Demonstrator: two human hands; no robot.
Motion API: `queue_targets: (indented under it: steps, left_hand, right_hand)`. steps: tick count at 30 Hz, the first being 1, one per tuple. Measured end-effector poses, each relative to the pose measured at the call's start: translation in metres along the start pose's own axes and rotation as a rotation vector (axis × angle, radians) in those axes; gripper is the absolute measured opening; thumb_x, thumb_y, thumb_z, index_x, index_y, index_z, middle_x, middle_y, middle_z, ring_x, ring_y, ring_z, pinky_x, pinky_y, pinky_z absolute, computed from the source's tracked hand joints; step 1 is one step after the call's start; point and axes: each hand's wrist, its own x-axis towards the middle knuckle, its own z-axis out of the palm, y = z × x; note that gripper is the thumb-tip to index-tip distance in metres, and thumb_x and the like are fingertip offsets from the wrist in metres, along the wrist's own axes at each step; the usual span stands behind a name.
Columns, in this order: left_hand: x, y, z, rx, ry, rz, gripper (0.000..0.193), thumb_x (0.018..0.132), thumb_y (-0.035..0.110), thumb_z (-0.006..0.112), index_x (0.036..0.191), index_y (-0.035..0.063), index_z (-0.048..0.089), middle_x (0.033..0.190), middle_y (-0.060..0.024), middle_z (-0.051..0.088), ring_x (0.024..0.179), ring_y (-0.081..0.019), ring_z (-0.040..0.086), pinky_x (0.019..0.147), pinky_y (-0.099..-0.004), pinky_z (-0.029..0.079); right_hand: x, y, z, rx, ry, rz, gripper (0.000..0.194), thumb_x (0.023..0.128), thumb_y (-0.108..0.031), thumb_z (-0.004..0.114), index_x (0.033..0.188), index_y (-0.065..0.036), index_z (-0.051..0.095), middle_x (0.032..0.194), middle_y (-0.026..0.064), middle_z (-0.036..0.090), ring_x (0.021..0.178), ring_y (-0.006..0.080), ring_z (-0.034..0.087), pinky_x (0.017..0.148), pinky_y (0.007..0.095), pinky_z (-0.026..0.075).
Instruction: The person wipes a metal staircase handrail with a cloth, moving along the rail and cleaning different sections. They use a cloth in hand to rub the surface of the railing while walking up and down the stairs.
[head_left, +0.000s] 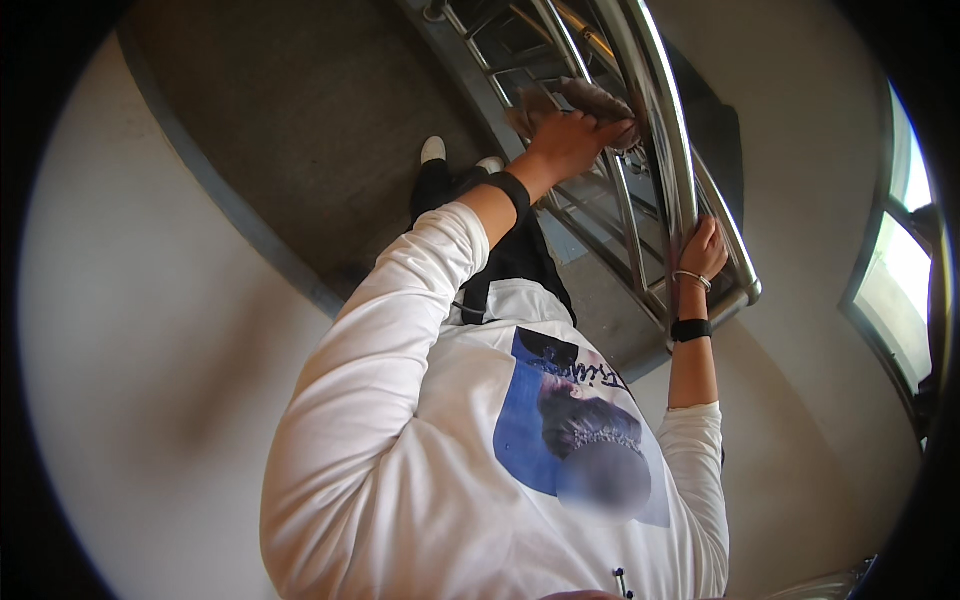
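Note:
My left hand (568, 144) is closed on a crumpled brownish-grey cloth (596, 99), beside the upper bars of a shiny metal railing. Parts of the cloth hang around the bars and look slightly blurred. Farther down the same railing, my right hand (705, 249) is closed around the thick polished metal handrail (670, 135), near its rounded lower corner. Thinner metal bars (628, 217) run below and beside the handrail. The fingers of my right hand are partly hidden.
A dark grey floor (300, 112) lies at the upper left, edged by a grey skirting strip (217, 191) along a pale wall (135, 300). My light shoe (433, 149) stands near the railing. A bright window (896, 292) is at the far right.

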Motion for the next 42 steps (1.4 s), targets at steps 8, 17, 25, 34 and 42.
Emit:
queue_targets:
  steps: [8, 17, 25, 34, 42]
  left_hand:
    - [0.022, 0.013, -0.008, -0.153, -0.057, -0.083, 0.028, 0.086, 0.027, 0.064, 0.114, 0.0221, 0.066, 0.105, -0.0058, 0.072, 0.092, -0.0301, 0.070, 0.074, -0.0454, 0.056]
    - [-0.045, 0.020, -0.002, -0.385, -0.071, -0.297, 0.048, 0.082, 0.023, 0.068, 0.129, 0.0286, 0.060, 0.105, -0.0055, 0.072, 0.092, -0.0279, 0.070, 0.074, -0.0396, 0.056]
    - [-0.010, 0.040, 0.021, -0.189, -0.209, -0.088, 0.044, 0.086, 0.020, 0.060, 0.130, 0.0277, 0.059, 0.095, -0.0077, 0.074, 0.087, -0.0300, 0.072, 0.076, -0.0420, 0.057]
    - [-0.015, 0.039, 0.007, -0.299, -0.270, -0.087, 0.034, 0.088, 0.026, 0.059, 0.121, 0.0273, 0.064, 0.102, -0.0082, 0.072, 0.093, -0.0301, 0.070, 0.076, -0.0432, 0.056]
    - [-0.081, 0.015, 0.025, -0.494, -0.111, -0.393, 0.046, 0.090, 0.038, 0.061, 0.134, 0.0232, 0.058, 0.101, -0.0116, 0.072, 0.090, -0.0344, 0.069, 0.077, -0.0444, 0.055]
  right_hand:
    - [-0.001, 0.010, 0.003, -0.011, 0.014, 0.001, 0.044, 0.098, -0.036, 0.037, 0.086, -0.009, 0.070, 0.080, 0.0146, 0.069, 0.076, 0.0391, 0.066, 0.067, 0.0467, 0.049]
    - [-0.001, 0.013, 0.005, -0.020, -0.002, 0.024, 0.045, 0.098, -0.037, 0.038, 0.088, -0.009, 0.072, 0.079, 0.0130, 0.069, 0.075, 0.0368, 0.066, 0.066, 0.0448, 0.049]
    - [-0.001, 0.000, -0.002, 0.005, -0.004, 0.017, 0.044, 0.098, -0.036, 0.037, 0.088, -0.009, 0.071, 0.080, 0.0128, 0.070, 0.075, 0.0370, 0.066, 0.067, 0.0447, 0.050]
    - [-0.001, 0.008, 0.002, -0.068, -0.002, -0.016, 0.044, 0.098, -0.036, 0.036, 0.088, -0.010, 0.070, 0.085, 0.0128, 0.070, 0.079, 0.0384, 0.066, 0.069, 0.0466, 0.050]
    - [-0.001, 0.007, 0.001, -0.033, -0.003, -0.014, 0.045, 0.098, -0.037, 0.037, 0.088, -0.010, 0.071, 0.084, 0.0126, 0.071, 0.079, 0.0378, 0.066, 0.069, 0.0460, 0.050]
